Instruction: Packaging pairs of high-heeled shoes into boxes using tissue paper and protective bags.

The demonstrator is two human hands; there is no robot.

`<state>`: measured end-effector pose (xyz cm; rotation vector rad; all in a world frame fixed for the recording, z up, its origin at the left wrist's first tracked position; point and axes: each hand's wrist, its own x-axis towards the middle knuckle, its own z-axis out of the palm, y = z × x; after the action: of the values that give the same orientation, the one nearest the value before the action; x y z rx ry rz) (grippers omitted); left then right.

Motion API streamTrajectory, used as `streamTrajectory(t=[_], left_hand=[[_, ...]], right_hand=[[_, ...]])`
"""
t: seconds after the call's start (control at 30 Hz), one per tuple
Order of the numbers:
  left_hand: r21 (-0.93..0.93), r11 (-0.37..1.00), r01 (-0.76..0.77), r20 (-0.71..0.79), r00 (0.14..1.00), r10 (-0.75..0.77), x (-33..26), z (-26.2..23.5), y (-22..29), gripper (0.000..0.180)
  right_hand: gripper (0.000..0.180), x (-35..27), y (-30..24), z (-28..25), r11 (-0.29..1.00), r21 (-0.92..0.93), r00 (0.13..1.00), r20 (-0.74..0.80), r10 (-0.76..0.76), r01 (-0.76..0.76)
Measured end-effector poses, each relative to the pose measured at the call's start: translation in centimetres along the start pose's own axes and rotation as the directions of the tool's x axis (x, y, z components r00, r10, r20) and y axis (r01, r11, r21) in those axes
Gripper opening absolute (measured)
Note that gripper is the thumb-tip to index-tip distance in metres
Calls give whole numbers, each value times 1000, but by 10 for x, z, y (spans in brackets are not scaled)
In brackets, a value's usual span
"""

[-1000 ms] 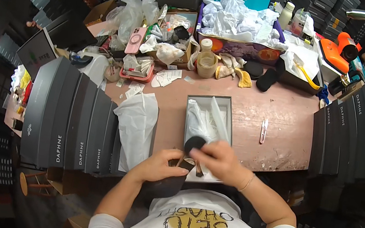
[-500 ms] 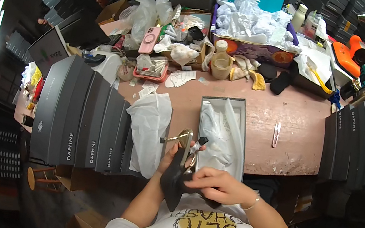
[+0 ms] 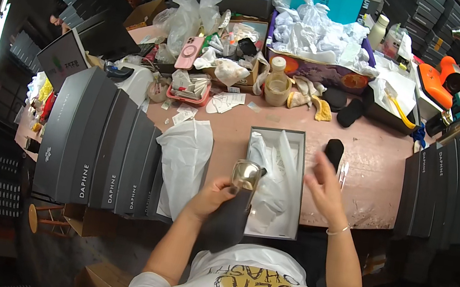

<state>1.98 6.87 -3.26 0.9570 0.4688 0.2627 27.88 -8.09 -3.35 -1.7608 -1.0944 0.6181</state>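
In my left hand (image 3: 214, 197) is a high-heeled shoe (image 3: 226, 223), black with a shiny gold-coloured part at its upper end. My fingers close round it over the left edge of an open shoe box (image 3: 298, 203). White tissue paper (image 3: 274, 181) lies inside that box. My right hand (image 3: 325, 187), slightly blurred, is raised right of the box with fingers apart and nothing in it. Just beyond its fingers a black, long rounded pad (image 3: 334, 152) lies on the table. A pair of small thread snips (image 3: 343, 174) is partly hidden beside the hand.
Dark shoe boxes stand in rows at the left (image 3: 70, 135) and right (image 3: 441, 185). White tissue (image 3: 185, 151) drapes by the left row. At the back are a carton of crumpled paper (image 3: 321, 34), a jar (image 3: 277, 87), a pink phone (image 3: 189, 53) and an orange tool (image 3: 437, 84).
My right hand has left the shoe and moved right, over the table. A black pad now lies there. My left hand has turned the shoe, so its gold part faces up.
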Motion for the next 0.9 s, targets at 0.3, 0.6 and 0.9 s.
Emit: streamTrajectory(t=[0.3, 0.6, 0.9], left_hand=[[856, 496, -146, -45, 935, 352, -9, 54, 70, 64], [551, 834, -1, -353, 906, 235, -76, -30, 43, 47], [-376, 897, -232, -296, 947, 121, -31, 33, -18, 64]], right_hand=[[25, -32, -26, 72, 478, 792, 917, 390, 80, -379], [42, -34, -16, 69, 308, 827, 881, 424, 210, -471], [53, -46, -52, 72, 855, 95, 858, 29, -514, 509]])
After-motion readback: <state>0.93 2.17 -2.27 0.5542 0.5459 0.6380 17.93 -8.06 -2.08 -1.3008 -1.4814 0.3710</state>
